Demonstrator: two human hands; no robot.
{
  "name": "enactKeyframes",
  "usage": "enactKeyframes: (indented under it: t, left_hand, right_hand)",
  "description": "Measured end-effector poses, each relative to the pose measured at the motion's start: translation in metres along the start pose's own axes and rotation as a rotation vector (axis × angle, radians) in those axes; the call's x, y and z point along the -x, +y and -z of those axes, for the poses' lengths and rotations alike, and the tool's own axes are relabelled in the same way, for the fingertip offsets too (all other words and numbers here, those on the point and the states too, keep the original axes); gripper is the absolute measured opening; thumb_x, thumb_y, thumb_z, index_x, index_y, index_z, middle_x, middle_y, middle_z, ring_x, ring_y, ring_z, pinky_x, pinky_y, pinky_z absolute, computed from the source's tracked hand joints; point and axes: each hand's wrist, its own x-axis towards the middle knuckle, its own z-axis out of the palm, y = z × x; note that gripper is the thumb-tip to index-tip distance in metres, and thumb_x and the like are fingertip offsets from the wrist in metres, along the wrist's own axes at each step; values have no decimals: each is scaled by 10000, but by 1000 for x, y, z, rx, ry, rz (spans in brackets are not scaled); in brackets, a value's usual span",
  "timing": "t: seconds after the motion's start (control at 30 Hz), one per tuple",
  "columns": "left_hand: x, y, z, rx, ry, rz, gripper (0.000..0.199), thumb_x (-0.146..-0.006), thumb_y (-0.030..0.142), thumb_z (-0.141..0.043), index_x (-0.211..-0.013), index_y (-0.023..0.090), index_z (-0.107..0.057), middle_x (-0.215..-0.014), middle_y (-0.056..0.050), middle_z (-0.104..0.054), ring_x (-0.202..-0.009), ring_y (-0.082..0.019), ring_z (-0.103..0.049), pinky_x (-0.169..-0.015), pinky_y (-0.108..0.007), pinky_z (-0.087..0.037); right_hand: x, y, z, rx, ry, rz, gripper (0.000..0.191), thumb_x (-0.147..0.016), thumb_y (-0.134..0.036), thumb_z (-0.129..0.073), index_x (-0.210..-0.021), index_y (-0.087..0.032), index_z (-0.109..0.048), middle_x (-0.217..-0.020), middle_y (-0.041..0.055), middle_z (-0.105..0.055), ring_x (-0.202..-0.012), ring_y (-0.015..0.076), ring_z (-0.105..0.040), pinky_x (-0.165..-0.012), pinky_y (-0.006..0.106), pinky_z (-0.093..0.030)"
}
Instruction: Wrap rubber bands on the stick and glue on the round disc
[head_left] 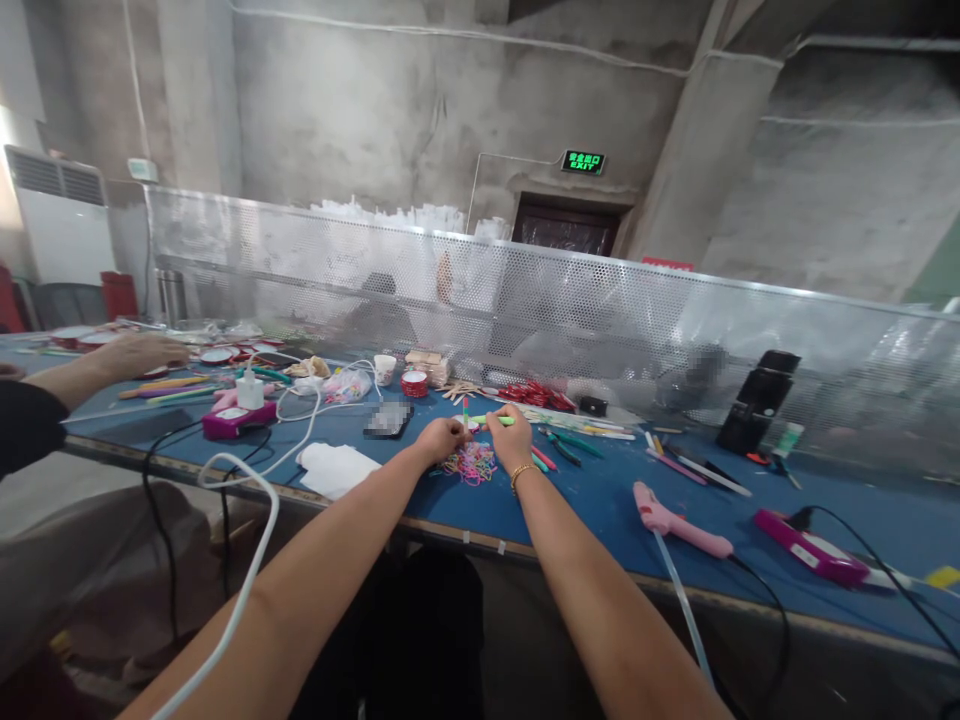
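Observation:
My right hand (pixel 511 436), with a gold bracelet at the wrist, is closed on a light green marker (pixel 496 420) that points left. Facing it, my left hand (pixel 441 440) is closed at the fingertips beside a small upright coloured stick (pixel 466 412); what exactly it pinches is too small to tell. The marker's tip is close to the left fingertips. Just below both hands lies a pile of multicoloured bands (pixel 471 464). Red and green markers (pixel 543 458) lie right of my right hand.
A pink glue gun (pixel 679 522) and a purple power strip (pixel 811 548) lie right. Green pliers (pixel 562 446), a phone (pixel 388 419) and white paper (pixel 337 470) are nearer. Another person's arm (pixel 112 362) reaches in left. A white cable (pixel 262 540) crosses the table edge.

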Motion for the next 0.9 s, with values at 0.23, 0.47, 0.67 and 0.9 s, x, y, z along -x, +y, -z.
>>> enactKeyframes:
  t: [0.23, 0.47, 0.67, 0.9]
  left_hand:
    - [-2, -3, -1, -23, 30, -19, 313, -701, 445, -631, -600, 149, -644, -506, 24, -545, -483, -90, -420, -499, -223, -295]
    - [-4, -6, -2, 4, 20, -10, 323, -687, 466, -630, -619, 152, -658, -543, 7, -586, -519, -105, -470, -520, -221, -345]
    - [-3, -4, -1, 11, -3, -20, 301, -704, 442, -591, -656, 155, -669, -588, -3, -619, -537, -110, -498, -541, -227, -358]
    - [0, 0, -1, -10, 5, -7, 292, -712, 433, -594, -631, 158, -644, -565, 3, -597, -521, -108, -479, -524, -232, -339]
  right_hand:
    - [1, -1, -1, -22, -28, -2, 165, -723, -350, -517, -606, -233, -502, -584, -16, -622, -602, 175, -539, -643, 274, -383]
    - [0, 1, -1, -6, -25, 16, 176, -726, -362, -522, -609, -230, -510, -597, -14, -617, -626, 176, -543, -661, 276, -389]
    - [0, 0, 0, -15, -3, -12, 164, -724, -365, -518, -626, -234, -505, -592, -11, -624, -615, 182, -553, -660, 280, -397]
    - [0, -1, 0, 11, 0, 9, 170, -730, -371, -514, -628, -236, -509, -608, -5, -632, -636, 190, -555, -673, 290, -401]
